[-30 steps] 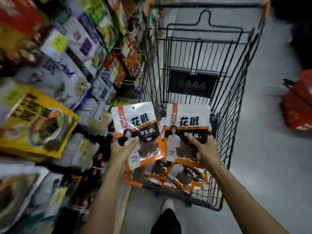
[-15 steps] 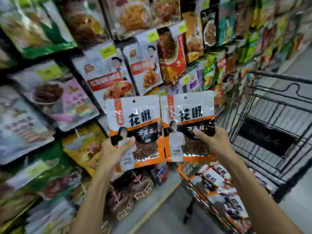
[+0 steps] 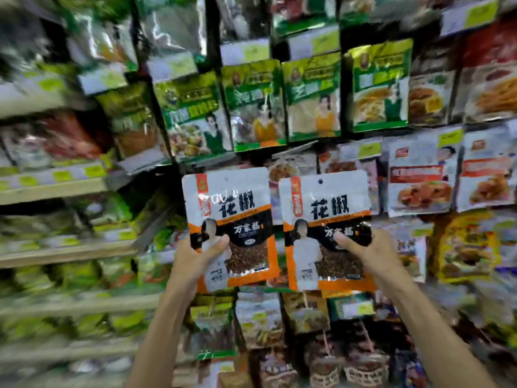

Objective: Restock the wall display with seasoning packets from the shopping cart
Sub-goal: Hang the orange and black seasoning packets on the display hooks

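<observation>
Glossy plastic all over the wall display (image 3: 56, 191), full of pouches. Upright before it, unhung: left pepper packet (image 3: 232, 219), right pepper packet (image 3: 330, 214). Likely light, floppy, slick. Thumbs in front, left grip (image 3: 193, 259) and right grip (image 3: 372, 253) each pinch one low; probably steadier near the hang hole (image 3: 320, 181).

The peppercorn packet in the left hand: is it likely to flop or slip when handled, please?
Probably fairly stiff: the packet stands upright with the left hand holding only its lower corner. Likely light: a thumb pinch carries it. Glare suggests slippery film.
</observation>
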{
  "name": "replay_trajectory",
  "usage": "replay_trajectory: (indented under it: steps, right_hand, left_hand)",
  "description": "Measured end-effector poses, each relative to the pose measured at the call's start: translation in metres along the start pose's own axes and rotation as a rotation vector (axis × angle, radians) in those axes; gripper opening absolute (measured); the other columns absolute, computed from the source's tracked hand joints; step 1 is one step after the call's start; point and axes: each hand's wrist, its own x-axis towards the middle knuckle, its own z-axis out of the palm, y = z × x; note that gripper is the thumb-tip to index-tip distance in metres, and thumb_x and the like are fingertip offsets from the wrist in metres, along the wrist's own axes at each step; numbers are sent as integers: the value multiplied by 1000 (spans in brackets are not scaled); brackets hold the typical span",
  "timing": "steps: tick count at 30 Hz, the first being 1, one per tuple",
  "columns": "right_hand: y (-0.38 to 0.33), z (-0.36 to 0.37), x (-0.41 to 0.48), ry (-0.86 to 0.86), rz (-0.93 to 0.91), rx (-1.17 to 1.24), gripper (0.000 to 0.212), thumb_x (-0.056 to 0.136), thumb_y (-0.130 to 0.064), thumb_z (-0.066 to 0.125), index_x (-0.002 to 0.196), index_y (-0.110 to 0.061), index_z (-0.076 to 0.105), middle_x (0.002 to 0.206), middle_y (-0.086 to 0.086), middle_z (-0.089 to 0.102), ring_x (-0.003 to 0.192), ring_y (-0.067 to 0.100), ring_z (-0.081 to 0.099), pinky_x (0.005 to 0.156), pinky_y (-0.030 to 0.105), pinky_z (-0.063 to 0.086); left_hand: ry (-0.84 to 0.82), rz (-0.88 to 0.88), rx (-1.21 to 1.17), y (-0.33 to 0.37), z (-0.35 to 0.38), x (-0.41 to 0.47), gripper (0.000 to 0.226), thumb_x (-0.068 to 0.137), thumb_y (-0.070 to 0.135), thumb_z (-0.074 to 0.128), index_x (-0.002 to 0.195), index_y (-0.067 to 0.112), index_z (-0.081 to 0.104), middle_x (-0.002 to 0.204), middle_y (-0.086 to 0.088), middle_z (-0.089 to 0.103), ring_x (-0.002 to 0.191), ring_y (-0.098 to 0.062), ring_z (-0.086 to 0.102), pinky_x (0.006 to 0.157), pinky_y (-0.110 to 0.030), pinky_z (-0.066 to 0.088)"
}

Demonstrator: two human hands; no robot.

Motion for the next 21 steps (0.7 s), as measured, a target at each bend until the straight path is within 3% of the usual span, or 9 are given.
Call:
replay_trajectory:
  steps: [3,6,8,10,13,15,18,21]
  right_hand:
    - [1,75,2,-64,-1,37,8,78,-16,76,73,-15,70,66,-11,73,62,-3,66,54,7,45]
    - [1,147,0,-137,28,76,15,76,-26,77,82,-13,72,76,-5,75,72,5,70,59,12,50]
    - [3,191,-1,-173,42,78,17,75,-29,76,85,-16,72,78,-8,75,75,4,70,63,14,50]
    - [4,233,0,-208,55,98,13,76,-28,76,87,-24,71,81,-13,74,77,-1,69,66,15,51]
    - [3,288,8,-222,76,134,19,80,-28,75,96,-33,67,92,-25,71,86,-11,63,78,13,52]
    - [-2,316,20,-220,100,169,14,82,-30,73,86,-39,64,81,-35,66,78,-19,58,65,7,47]
    - [-9,350,45,-220,138,171,6,86,-35,67,86,-38,62,78,-34,64,76,-17,55,61,10,39]
    - [-13,374,71,-179,154,172,7,88,-31,67,82,-30,62,81,-24,63,79,-5,56,63,11,37]
  left_hand:
    - [85,-2,41,-10,-70,7,28,63,41,78,80,21,67,73,-1,68,86,-20,66,77,-41,53]
    - [124,5,64,-21,-136,15,18,63,39,76,76,30,66,72,11,71,78,-15,66,70,-33,52]
    - [134,4,71,-29,-175,22,15,64,38,76,71,29,65,70,12,69,74,-16,64,67,-36,51]
    - [154,7,98,-37,-211,32,29,65,37,76,83,16,66,83,2,71,83,-18,67,74,-42,54]
    - [172,8,80,-50,-255,55,35,67,33,75,96,15,68,92,1,72,92,-18,68,76,-34,51]
    - [171,-1,77,-56,-275,72,32,66,35,75,94,20,68,90,7,72,91,-14,67,75,-33,49]
    - [160,-18,66,-67,-296,98,36,65,37,75,97,23,68,91,14,72,89,-4,66,74,-31,50]
    - [152,-19,50,-73,-306,118,41,67,39,75,102,21,68,94,11,72,90,-6,67,71,-28,50]
